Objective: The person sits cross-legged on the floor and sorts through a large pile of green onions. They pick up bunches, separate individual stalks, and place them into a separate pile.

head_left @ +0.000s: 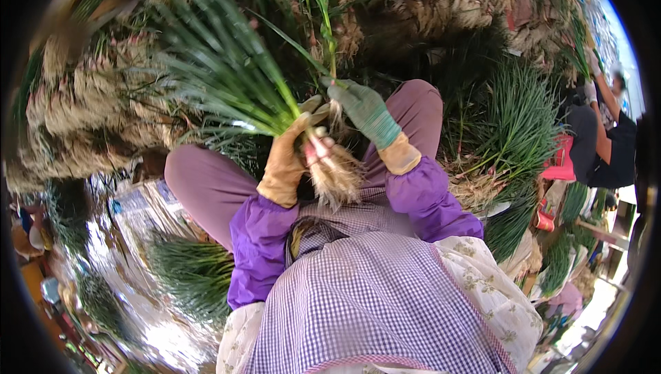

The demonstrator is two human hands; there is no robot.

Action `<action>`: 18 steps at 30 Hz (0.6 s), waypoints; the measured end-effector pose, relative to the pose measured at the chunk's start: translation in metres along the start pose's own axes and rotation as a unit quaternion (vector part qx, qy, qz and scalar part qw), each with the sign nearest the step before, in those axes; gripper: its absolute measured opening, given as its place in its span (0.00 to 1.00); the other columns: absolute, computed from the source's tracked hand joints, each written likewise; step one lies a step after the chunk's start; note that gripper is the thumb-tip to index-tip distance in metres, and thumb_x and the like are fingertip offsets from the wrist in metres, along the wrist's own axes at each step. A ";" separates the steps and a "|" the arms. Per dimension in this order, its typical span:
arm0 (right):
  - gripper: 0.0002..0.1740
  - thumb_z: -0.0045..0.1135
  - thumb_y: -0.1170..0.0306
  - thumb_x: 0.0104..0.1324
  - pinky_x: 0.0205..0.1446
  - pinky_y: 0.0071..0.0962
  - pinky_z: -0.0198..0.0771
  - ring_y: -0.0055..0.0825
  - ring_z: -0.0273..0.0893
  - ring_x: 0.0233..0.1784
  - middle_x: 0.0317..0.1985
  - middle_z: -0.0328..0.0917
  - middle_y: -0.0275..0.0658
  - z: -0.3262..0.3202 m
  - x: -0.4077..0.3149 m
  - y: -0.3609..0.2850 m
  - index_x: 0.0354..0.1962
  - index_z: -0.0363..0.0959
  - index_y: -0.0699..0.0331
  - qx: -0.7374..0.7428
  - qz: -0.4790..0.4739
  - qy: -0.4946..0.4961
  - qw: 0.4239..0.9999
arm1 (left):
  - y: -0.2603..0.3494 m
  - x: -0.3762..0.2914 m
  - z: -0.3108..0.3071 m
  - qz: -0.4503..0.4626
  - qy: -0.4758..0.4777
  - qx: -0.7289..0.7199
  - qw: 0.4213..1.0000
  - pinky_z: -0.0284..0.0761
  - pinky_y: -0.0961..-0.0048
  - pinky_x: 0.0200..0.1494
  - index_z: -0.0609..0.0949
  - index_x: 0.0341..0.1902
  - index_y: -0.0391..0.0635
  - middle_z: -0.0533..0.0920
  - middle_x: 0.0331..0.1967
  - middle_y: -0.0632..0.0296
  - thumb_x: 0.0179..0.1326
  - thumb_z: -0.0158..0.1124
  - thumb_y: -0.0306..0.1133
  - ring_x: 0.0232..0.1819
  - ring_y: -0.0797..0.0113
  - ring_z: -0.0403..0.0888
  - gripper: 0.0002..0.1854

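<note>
My left hand (289, 154), in a tan work glove, is closed around a bunch of spring onions (242, 74). Their green leaves fan out to the upper left, and the reddish bulbs with pale roots (333, 170) hang below my fist. My right hand (364, 110), in a green and tan glove, pinches a single spring onion (329, 28) near its base, just right of the bunch. Its leaves point up and its small root end shows under my fingers. Both hands are above my lap, between my bent knees.
Heaped spring onions with roots outward (82, 100) line the left and far side. Loose spring onions (516, 121) lie by my right knee, and a bundle (193, 276) lies at my left on the wet floor. At the right edge a gloved co-worker (612, 141) sits near a red stool (560, 159).
</note>
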State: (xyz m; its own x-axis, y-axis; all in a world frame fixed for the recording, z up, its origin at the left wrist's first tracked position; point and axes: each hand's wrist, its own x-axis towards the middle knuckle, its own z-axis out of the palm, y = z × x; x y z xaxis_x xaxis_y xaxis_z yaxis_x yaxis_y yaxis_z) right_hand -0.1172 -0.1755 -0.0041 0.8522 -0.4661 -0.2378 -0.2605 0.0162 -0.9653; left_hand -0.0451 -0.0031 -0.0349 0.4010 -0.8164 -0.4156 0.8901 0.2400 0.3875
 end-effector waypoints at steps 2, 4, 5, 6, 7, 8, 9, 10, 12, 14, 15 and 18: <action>0.22 0.51 0.54 0.70 0.51 0.26 0.72 0.31 0.79 0.45 0.42 0.81 0.43 0.013 -0.004 0.009 0.49 0.76 0.63 -0.111 -0.012 -0.029 0.993 | -0.007 0.016 -0.003 -0.006 -0.004 -0.036 0.999 0.84 0.64 0.33 0.75 0.54 0.42 0.81 0.31 0.57 0.68 0.57 0.38 0.31 0.59 0.83 0.16; 0.26 0.46 0.48 0.70 0.48 0.35 0.74 0.40 0.81 0.43 0.41 0.80 0.48 0.013 0.003 0.006 0.47 0.76 0.62 -0.189 -0.024 -0.053 0.980 | -0.009 0.015 0.000 0.017 -0.001 -0.035 0.999 0.83 0.65 0.31 0.78 0.45 0.42 0.80 0.27 0.60 0.67 0.57 0.38 0.29 0.60 0.83 0.12; 0.27 0.47 0.47 0.69 0.48 0.37 0.74 0.40 0.81 0.44 0.40 0.80 0.48 0.010 0.010 -0.012 0.47 0.76 0.63 -0.219 0.000 -0.070 0.973 | -0.005 0.011 0.008 0.009 0.005 -0.034 0.999 0.82 0.67 0.30 0.78 0.46 0.40 0.80 0.26 0.61 0.67 0.57 0.37 0.27 0.61 0.82 0.13; 0.27 0.49 0.46 0.68 0.46 0.37 0.74 0.39 0.81 0.42 0.38 0.81 0.46 0.011 0.021 -0.034 0.46 0.76 0.62 -0.315 0.027 -0.029 0.948 | -0.003 0.012 0.003 0.012 -0.003 -0.030 0.999 0.82 0.67 0.29 0.78 0.46 0.40 0.80 0.26 0.61 0.67 0.57 0.37 0.26 0.61 0.82 0.13; 0.26 0.51 0.45 0.66 0.41 0.36 0.74 0.39 0.81 0.38 0.32 0.81 0.44 0.011 0.033 -0.035 0.42 0.79 0.60 -0.332 -0.045 0.046 0.941 | -0.002 0.015 0.002 0.010 -0.016 -0.025 1.000 0.82 0.67 0.29 0.78 0.46 0.40 0.80 0.26 0.61 0.67 0.57 0.37 0.26 0.60 0.82 0.13; 0.25 0.53 0.45 0.65 0.36 0.35 0.73 0.38 0.80 0.33 0.28 0.80 0.42 0.007 0.053 -0.026 0.37 0.79 0.59 -0.347 -0.096 0.079 0.929 | -0.002 0.015 0.003 0.013 -0.022 -0.027 0.999 0.82 0.67 0.28 0.77 0.46 0.40 0.80 0.26 0.62 0.67 0.57 0.38 0.26 0.60 0.82 0.13; 0.24 0.55 0.45 0.63 0.32 0.33 0.71 0.37 0.79 0.29 0.25 0.79 0.40 0.006 0.070 -0.015 0.33 0.78 0.59 -0.359 -0.149 0.110 0.915 | 0.000 0.013 0.007 0.020 -0.025 -0.028 0.999 0.82 0.68 0.28 0.77 0.47 0.40 0.80 0.26 0.62 0.67 0.57 0.38 0.27 0.60 0.83 0.13; 0.23 0.56 0.46 0.63 0.32 0.34 0.71 0.38 0.79 0.29 0.24 0.79 0.40 0.006 0.075 -0.014 0.32 0.78 0.58 -0.423 -0.188 0.111 0.879 | 0.002 0.012 0.010 0.026 -0.031 -0.030 0.999 0.82 0.68 0.27 0.77 0.47 0.40 0.80 0.26 0.62 0.67 0.58 0.38 0.27 0.60 0.83 0.13; 0.20 0.57 0.47 0.62 0.32 0.36 0.72 0.41 0.79 0.29 0.23 0.79 0.40 0.007 0.081 -0.013 0.31 0.79 0.56 -0.542 -0.261 0.113 0.791 | 0.007 0.008 0.010 0.011 -0.059 -0.082 0.995 0.82 0.68 0.28 0.77 0.47 0.40 0.79 0.25 0.63 0.66 0.58 0.37 0.27 0.60 0.82 0.13; 0.19 0.57 0.48 0.62 0.33 0.37 0.73 0.41 0.79 0.29 0.22 0.79 0.39 -0.003 0.095 -0.013 0.32 0.79 0.55 -0.622 -0.274 0.116 0.725 | 0.007 0.003 0.017 0.000 -0.056 -0.147 0.988 0.79 0.70 0.26 0.77 0.47 0.41 0.79 0.24 0.65 0.66 0.58 0.37 0.26 0.63 0.80 0.13; 0.19 0.57 0.49 0.62 0.33 0.37 0.74 0.42 0.79 0.29 0.22 0.79 0.38 -0.010 0.106 -0.012 0.32 0.79 0.55 -0.658 -0.278 0.117 0.690 | 0.008 -0.007 0.020 0.025 -0.080 -0.155 0.984 0.79 0.70 0.27 0.76 0.48 0.41 0.79 0.25 0.66 0.66 0.58 0.39 0.26 0.64 0.79 0.14; 0.17 0.57 0.51 0.62 0.38 0.42 0.75 0.45 0.81 0.36 0.31 0.82 0.43 -0.075 0.148 -0.013 0.36 0.80 0.54 -0.600 -0.125 0.262 0.745 | 0.008 -0.026 0.011 0.055 -0.145 -0.198 0.968 0.79 0.66 0.32 0.75 0.50 0.40 0.80 0.27 0.69 0.66 0.59 0.41 0.26 0.68 0.79 0.17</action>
State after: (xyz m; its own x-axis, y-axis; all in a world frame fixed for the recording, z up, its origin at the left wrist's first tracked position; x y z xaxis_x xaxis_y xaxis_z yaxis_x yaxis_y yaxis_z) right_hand -0.0213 -0.3110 -0.0189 0.7301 -0.6077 0.3124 -0.6092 -0.7860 -0.1053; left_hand -0.0503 0.0142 -0.0125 0.4710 -0.8739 -0.1198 0.8820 0.4690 0.0464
